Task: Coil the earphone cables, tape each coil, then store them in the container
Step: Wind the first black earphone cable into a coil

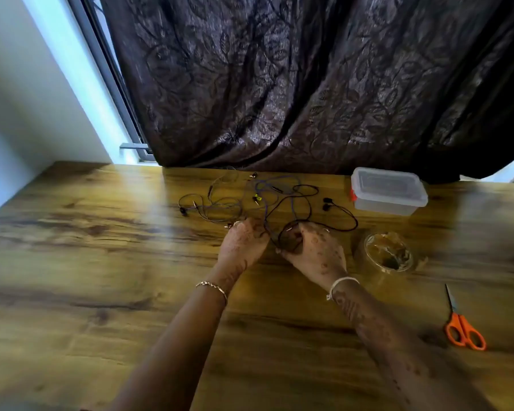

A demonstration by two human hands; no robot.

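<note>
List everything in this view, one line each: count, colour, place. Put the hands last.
earphone cables: at least three, black, purple and grey-brown, tangled mid-table
container: one, clear plastic with lid on and a red clip, far right by the curtain
tape roll: one, clear, lying flat right of the right hand
scissors: one pair, orange handles, near right of the table
table: one, brown wood grain, under everything
curtain: one, dark brown leaf pattern, behind the table
window frame: one, grey, far left
bracelets: two, gold on the left wrist, white on the right
left hand: grips the cables at the tangle's near edge
right hand: holds a loop of black cable
</note>
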